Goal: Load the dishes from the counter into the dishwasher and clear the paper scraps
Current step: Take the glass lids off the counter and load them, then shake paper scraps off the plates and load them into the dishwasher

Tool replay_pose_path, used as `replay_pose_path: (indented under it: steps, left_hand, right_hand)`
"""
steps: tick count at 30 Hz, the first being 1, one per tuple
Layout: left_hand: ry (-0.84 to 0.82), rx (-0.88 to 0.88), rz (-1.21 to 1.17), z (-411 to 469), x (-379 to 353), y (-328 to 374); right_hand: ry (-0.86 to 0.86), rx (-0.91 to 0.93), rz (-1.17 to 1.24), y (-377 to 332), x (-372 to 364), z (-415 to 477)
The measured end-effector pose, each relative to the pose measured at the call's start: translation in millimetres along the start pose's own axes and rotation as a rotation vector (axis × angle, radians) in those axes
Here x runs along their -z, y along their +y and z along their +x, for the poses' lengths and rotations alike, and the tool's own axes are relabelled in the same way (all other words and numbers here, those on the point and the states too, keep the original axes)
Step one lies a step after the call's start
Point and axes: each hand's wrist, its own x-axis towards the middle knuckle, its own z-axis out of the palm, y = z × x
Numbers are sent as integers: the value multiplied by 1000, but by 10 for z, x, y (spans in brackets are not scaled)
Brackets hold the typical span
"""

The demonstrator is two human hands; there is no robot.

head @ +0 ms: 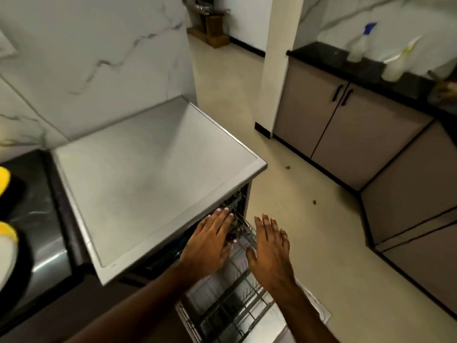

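Both hands reach forward, palms down, fingers spread, holding nothing: left hand [210, 241], right hand [270, 251]. The rack [230, 300] below sticks out of the dishwasher [153, 169] toward the person.

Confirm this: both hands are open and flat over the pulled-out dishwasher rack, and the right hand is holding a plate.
Not quite. The head view shows the right hand empty, with no plate in it. The left hand is likewise open over the dishwasher rack.

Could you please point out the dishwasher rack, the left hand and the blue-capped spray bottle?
dishwasher rack [222, 310]: head view, on the wire grid.
left hand [210, 246]: head view, back of the hand.
spray bottle [358, 47]: head view, on its clear body.
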Motion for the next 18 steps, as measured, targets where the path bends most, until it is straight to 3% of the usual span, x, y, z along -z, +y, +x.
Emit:
replay_pose_path:
  steps: [8,18]
  left_hand:
    - [109,214,-29,-1156,812,-475]
    - [227,612,5,-2946,1496,-1739]
  right_hand:
    - [57,164,33,-810,239,-367]
    - [-34,555,22,-2721,-21,-361]
